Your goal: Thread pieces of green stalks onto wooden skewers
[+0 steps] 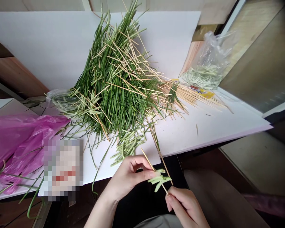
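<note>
A thin bamboo skewer (147, 158) slants between my hands, with a few short pale green vegetable pieces (160, 180) threaded crosswise on it. My left hand (133, 175) pinches the skewer between thumb and fingers, the thumb tip against the uppermost piece. Below those pieces, my right hand (186, 204) grips the skewer's lower end. Another stick (165, 161) reaches from the table edge down towards my right hand; whether it touches the fingers I cannot tell. On the table just beyond my left hand lies a loose pile of similar cut pieces (129, 144).
A tall heap of long green leafy stalks (116, 104) fills the table's middle, with bamboo skewers (187, 95) strewn over and beside it. A clear bag of pale strips (204, 76) stands back right. Left are a pink plastic bag (38, 133) and a blurred-out object (64, 167).
</note>
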`<state>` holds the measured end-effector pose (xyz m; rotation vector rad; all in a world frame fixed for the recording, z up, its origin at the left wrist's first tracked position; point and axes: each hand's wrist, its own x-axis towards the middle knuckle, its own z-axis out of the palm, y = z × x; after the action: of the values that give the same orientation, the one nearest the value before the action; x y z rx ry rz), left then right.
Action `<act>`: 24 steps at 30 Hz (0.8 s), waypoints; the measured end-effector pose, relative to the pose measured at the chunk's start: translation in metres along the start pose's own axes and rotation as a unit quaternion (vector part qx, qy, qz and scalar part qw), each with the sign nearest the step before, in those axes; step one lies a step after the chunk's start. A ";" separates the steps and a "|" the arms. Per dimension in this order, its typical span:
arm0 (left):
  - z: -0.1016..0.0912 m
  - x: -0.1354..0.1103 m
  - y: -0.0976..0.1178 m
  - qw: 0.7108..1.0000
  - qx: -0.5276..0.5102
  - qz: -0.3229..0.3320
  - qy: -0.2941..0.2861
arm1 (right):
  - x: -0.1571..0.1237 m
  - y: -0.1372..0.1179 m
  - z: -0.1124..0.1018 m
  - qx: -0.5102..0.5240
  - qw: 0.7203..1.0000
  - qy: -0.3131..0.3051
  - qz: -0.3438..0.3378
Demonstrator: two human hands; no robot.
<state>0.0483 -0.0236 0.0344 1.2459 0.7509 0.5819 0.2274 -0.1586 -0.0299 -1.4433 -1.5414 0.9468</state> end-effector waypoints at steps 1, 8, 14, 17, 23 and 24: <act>-0.003 0.001 0.002 0.999 0.029 0.012 -0.008 | 0.000 0.001 -0.002 0.008 1.000 -0.004 0.003; -0.033 0.040 0.016 0.893 0.414 0.086 0.151 | -0.006 0.009 -0.009 0.052 0.997 0.023 0.058; -0.017 0.081 0.014 0.714 0.668 0.036 0.205 | -0.007 0.013 -0.009 0.078 0.994 0.023 0.067; -0.010 0.086 0.014 0.718 0.671 0.033 0.184 | -0.009 0.015 -0.010 0.059 0.995 0.026 0.070; -0.021 0.082 0.014 0.816 0.547 0.070 0.174 | -0.007 0.014 -0.010 0.043 0.995 0.030 0.090; -0.024 0.080 0.014 0.844 0.503 0.080 0.166 | -0.006 0.014 -0.010 0.046 0.995 0.028 0.088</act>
<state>0.0801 0.0548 0.0295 2.2296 1.3414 0.5501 0.2424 -0.1639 -0.0394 -1.5454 -1.3289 1.0580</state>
